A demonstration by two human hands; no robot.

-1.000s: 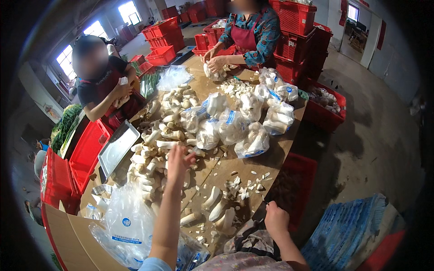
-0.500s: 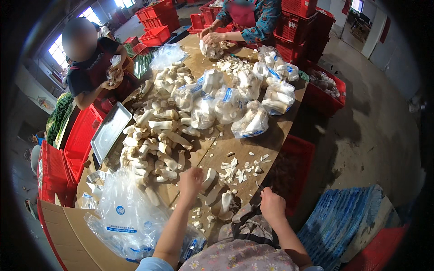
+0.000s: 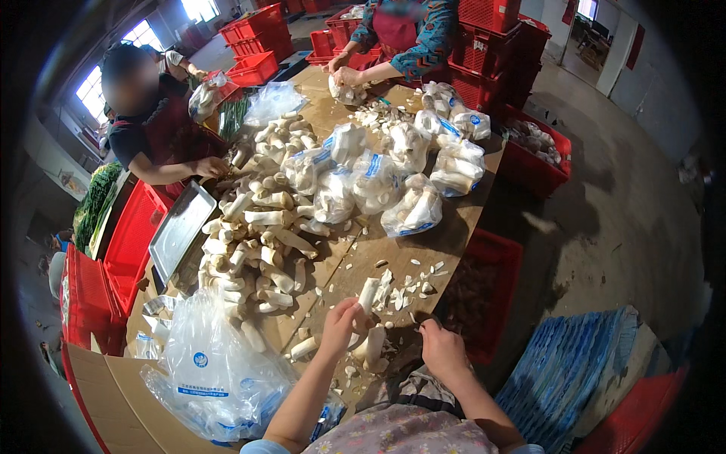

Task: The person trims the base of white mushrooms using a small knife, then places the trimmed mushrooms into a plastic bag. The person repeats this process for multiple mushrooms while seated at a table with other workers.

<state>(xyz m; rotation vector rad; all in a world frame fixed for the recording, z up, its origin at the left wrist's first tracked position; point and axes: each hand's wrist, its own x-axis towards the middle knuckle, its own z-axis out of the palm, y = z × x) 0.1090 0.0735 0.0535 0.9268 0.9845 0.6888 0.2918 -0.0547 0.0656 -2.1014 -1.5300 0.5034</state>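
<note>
My left hand (image 3: 342, 324) is closed on a king oyster mushroom (image 3: 368, 293), whose pale stem points up and away from me. In my right hand (image 3: 443, 346) is a small knife (image 3: 415, 318), its dark blade only partly visible. The blade is a short way to the right of the mushroom and apart from it. White trimmings (image 3: 408, 293) lie scattered on the cardboard-covered table just beyond my hands. Close to my apron, more mushrooms (image 3: 370, 349) lie beside my left hand. A large heap of whole mushrooms (image 3: 261, 250) spreads to the left and beyond.
Filled clear bags (image 3: 412, 206) of mushrooms stand mid-table. Loose plastic bags (image 3: 204, 363) lie at near left, with a metal tray (image 3: 181, 231) farther back. Red crates (image 3: 541, 155) flank the table. Across it, a person (image 3: 162, 136) reaches into the heap; another handles a bag (image 3: 348, 91).
My left hand has moved right and taken hold of a mushroom. The right hand still holds the knife, slightly nearer the left. The person at far left has lowered a hand to the heap.
</note>
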